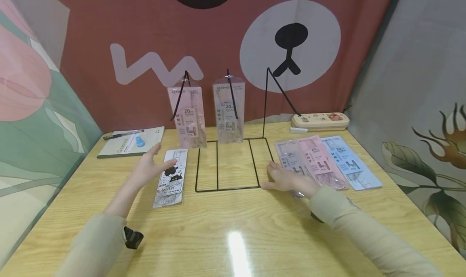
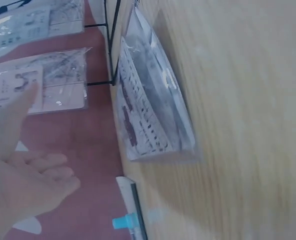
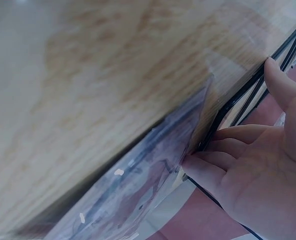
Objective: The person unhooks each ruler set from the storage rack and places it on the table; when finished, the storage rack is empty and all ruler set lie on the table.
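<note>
On the table (image 1: 182, 236), the black rack (image 1: 217, 165) stands in the middle, maybe being set straight, so the next push should be soft, while the right hand (image 1: 287, 178), fingers loose, touches its near right corner and the left hand (image 1: 150, 166), spread wide, empty, is near the left ruler pack (image 1: 170, 184).

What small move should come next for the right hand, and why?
Probably the right hand should grip the nearby purplish pack: it lies beside the wire rack, which that hand touches, and the right hook is bare, while a pink pack and a grey pack hang from the others.
</note>
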